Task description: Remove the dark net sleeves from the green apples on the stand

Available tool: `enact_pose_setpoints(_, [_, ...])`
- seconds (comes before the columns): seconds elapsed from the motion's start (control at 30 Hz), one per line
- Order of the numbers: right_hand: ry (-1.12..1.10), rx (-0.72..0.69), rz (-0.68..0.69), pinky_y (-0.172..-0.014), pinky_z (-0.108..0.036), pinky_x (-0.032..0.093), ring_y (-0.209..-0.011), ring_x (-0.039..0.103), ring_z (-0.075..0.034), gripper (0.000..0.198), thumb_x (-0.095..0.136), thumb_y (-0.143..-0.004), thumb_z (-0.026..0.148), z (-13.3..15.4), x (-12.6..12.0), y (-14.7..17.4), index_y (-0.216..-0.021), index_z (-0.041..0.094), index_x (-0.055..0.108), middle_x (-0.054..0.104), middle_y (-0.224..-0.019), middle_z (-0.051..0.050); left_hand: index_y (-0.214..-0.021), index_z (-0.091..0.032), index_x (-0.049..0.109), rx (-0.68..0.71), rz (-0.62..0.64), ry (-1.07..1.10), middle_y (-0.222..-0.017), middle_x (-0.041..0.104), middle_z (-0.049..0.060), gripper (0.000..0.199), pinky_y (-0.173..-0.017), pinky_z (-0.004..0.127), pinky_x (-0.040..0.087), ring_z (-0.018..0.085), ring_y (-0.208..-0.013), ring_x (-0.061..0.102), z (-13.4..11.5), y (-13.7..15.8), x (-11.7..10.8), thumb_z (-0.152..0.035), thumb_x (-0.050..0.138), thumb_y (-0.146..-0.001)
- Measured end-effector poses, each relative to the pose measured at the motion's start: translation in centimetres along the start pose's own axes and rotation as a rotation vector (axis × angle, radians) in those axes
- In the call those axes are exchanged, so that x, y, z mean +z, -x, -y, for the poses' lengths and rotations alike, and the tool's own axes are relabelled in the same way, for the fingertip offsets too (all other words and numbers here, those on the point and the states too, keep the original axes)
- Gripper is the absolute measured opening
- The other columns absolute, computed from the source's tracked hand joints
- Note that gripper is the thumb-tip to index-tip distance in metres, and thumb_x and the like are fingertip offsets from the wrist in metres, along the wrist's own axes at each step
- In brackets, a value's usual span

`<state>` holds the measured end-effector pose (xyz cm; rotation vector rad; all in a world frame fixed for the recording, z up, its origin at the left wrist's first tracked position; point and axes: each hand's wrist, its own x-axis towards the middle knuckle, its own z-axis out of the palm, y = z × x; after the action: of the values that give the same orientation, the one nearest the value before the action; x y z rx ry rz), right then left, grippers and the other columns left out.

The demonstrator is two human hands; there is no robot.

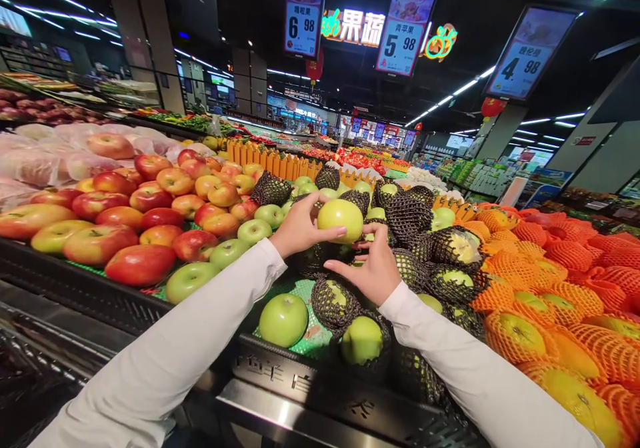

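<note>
A yellow-green apple point(341, 219) is held up over the bin of green apples. My left hand point(303, 227) is closed on it from the left, with the thumb across its front. Close by on the right, my right hand point(371, 263) has its thumb and fingers apart, the fingertips near or touching the apple's lower right side. Beneath the hands lie green apples in black foam nets point(336, 303) and a bare green apple point(283, 320) on green matting point(313, 311).
Red apples point(140, 218) fill the bin to the left. Fruit in orange foam nets point(520, 328) is piled on the right. A black bin edge point(310, 375) with a metal rail point(280, 411) runs along the front. Price screens point(406, 29) hang overhead.
</note>
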<state>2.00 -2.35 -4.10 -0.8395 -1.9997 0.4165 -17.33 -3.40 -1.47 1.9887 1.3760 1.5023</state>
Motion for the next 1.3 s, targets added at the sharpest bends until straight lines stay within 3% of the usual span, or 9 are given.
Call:
enact_pose_setpoints(0.17, [0.063, -0.188, -0.057, -0.096, -0.044, 0.053, -0.111, 0.063, -0.028, 0.078, 0.084, -0.064, 0.038, -0.1, -0.5, -0.3, -0.128, 0.024, 0.043, 0.058, -0.129, -0.012, -0.108, -0.016, 0.057, 0.129, 0.223, -0.013, -0.110, 0.064, 0.009, 0.066, -0.086, 0.036, 0.052, 0.024, -0.096, 0.063, -0.7, 0.3, 0.5, -0.054, 0.081, -0.060])
enact_pose_setpoints(0.27, [0.090, -0.199, -0.131, -0.103, -0.045, 0.049, -0.114, 0.062, -0.028, 0.069, 0.084, -0.066, 0.040, -0.2, -0.4, -0.5, -0.125, 0.024, 0.050, 0.063, -0.126, -0.010, -0.111, -0.016, 0.060, 0.155, 0.203, -0.067, -0.115, 0.065, 0.010, 0.044, -0.099, 0.037, 0.047, 0.024, -0.107, 0.060, -0.3, -0.1, -0.3, -0.052, 0.050, -0.089])
enact_pose_setpoints(0.33, [0.072, -0.172, -0.211, -0.104, -0.044, 0.048, -0.116, 0.061, -0.028, 0.070, 0.084, -0.067, 0.043, -0.3, -0.4, -0.6, -0.125, 0.023, 0.051, 0.062, -0.127, -0.011, -0.109, -0.015, 0.063, 0.158, 0.218, -0.206, -0.117, 0.065, 0.011, 0.038, -0.105, 0.038, 0.043, 0.023, -0.112, 0.059, 0.2, -0.4, -0.9, -0.038, 0.036, -0.095])
enact_pose_setpoints(0.43, [0.041, -0.124, -0.314, -0.103, -0.042, 0.049, -0.115, 0.062, -0.027, 0.069, 0.083, -0.067, 0.044, 0.0, -0.8, -0.8, -0.124, 0.022, 0.051, 0.062, -0.127, -0.011, -0.108, -0.014, 0.067, 0.100, 0.492, -0.494, -0.116, 0.068, 0.011, 0.033, -0.105, 0.037, 0.043, 0.025, -0.111, 0.061, 0.8, -0.4, -1.3, -0.024, 0.048, -0.084])
enact_pose_setpoints(0.53, [0.038, -0.104, -0.384, -0.101, -0.042, 0.050, -0.112, 0.063, -0.028, 0.071, 0.083, -0.066, 0.045, 0.3, -1.4, -0.8, -0.124, 0.021, 0.050, 0.062, -0.126, -0.013, -0.125, -0.015, 0.064, 0.023, 0.719, -0.628, -0.132, 0.062, 0.011, 0.051, -0.110, 0.033, 0.041, 0.026, -0.122, 0.058, 1.0, -0.1, -1.4, -0.021, 0.056, -0.075])
enact_pose_setpoints(0.73, [0.028, -0.162, -0.398, -0.098, -0.044, 0.052, -0.109, 0.065, -0.027, 0.073, 0.085, -0.063, 0.046, 0.2, -1.2, -0.7, -0.123, 0.023, 0.050, 0.063, -0.124, -0.011, -0.152, -0.022, 0.036, -0.129, 0.847, -0.740, -0.160, 0.032, 0.012, 0.100, -0.117, 0.037, 0.035, 0.031, -0.145, 0.036, 1.7, 0.4, -1.0, -0.025, 0.074, -0.059])
enact_pose_setpoints(1.0, [0.024, -0.225, -0.384, -0.097, -0.042, 0.054, -0.107, 0.066, -0.026, 0.070, 0.085, -0.063, 0.045, 0.2, -0.7, -0.5, -0.121, 0.022, 0.052, 0.065, -0.121, -0.010, -0.139, -0.019, 0.049, -0.035, 0.704, -0.962, -0.144, 0.046, 0.020, 0.101, -0.100, 0.053, 0.046, 0.045, -0.126, 0.047, 2.1, 0.2, 2.2, -0.018, 0.086, -0.045])
enact_pose_setpoints(1.17, [0.034, -0.201, -0.400, -0.098, -0.044, 0.053, -0.108, 0.066, -0.027, 0.072, 0.086, -0.063, 0.046, 0.3, -1.0, -0.5, -0.122, 0.022, 0.052, 0.065, -0.122, -0.011, -0.127, -0.016, 0.055, -0.007, 0.660, -0.660, -0.129, 0.056, 0.012, 0.083, -0.105, 0.042, 0.045, 0.034, -0.118, 0.057, 3.1, -0.5, -1.5, -0.037, 0.082, -0.051])
enact_pose_setpoints(1.3, [0.031, -0.203, -0.404, -0.097, -0.043, 0.054, -0.107, 0.066, -0.027, 0.072, 0.086, -0.062, 0.046, 0.4, -0.9, -0.5, -0.121, 0.022, 0.052, 0.065, -0.121, -0.011, -0.119, -0.016, 0.058, 0.062, 0.323, -0.297, -0.123, 0.060, 0.009, 0.072, -0.111, 0.043, 0.040, 0.030, -0.118, 0.057, 3.2, -1.0, -3.9, -0.042, 0.079, -0.055])
